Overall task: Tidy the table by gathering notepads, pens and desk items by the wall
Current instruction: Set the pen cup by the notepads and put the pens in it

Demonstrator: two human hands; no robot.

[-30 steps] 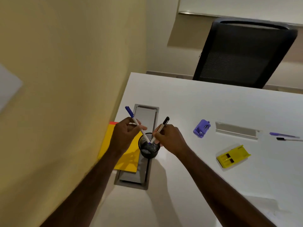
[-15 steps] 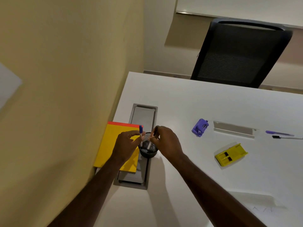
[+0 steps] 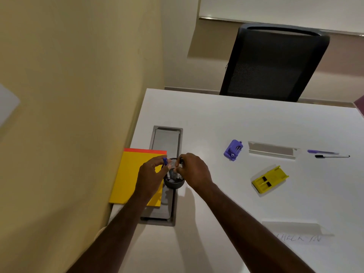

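Close by the wall, both hands meet over a black mesh pen cup [image 3: 174, 183] that stands on the grey cable hatch [image 3: 167, 137] set into the white table [image 3: 236, 119]. Left hand [image 3: 150, 175]: thumb and forefinger pinch a blue-capped pen [image 3: 165, 161] near its top; the pen stands nearly upright, cap end up, its white barrel running down into the cup, tilted slightly toward the hand. Right hand [image 3: 194, 171]: fingertips curled in and pinching a black-capped pen [image 3: 181, 160] at the cup's far rim; long axis also close to vertical, cap up, lower end inside the cup and mostly hidden by the fingers. Just left of the cup, partly under the left wrist, a yellow notepad [image 3: 131, 176] with a red top strip lies flat, its long edge parallel to the wall and its right edge overlapping the hatch. Well apart to the right on the table: a purple stapler [image 3: 233, 150], a clear acrylic name stand [image 3: 272, 150], a yellow punch-like item [image 3: 269, 179], and at the far right a purple pen [image 3: 323, 152] and a black-capped pen [image 3: 331, 156], lying side by side, long axes running left to right. A sheet with faint handwriting [image 3: 299, 238] sits near the right forearm. A black mesh chair [image 3: 273, 64] stands behind the table's far edge.
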